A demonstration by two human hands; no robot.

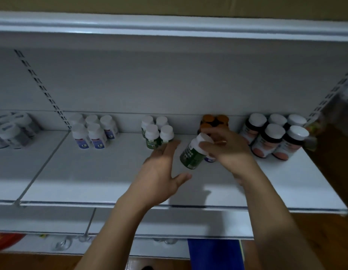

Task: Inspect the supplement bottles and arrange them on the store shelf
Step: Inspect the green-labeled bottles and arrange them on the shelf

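Holding green bottle [191, 155] tilted in right hand [227, 151] grip | left hand [161, 172] grip wide

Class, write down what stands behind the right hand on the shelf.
A cluster of orange-capped bottles stands behind the right hand, which holds a green bottle. Mainly their caps show; the hand covers their labels and the full count.

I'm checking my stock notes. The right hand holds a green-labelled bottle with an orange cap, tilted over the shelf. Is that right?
Not quite: the cap is white, not orange. The head view shows the right hand holding the green-labelled bottle, white-capped, tilted over the shelf. The orange-capped bottles stand behind that hand.
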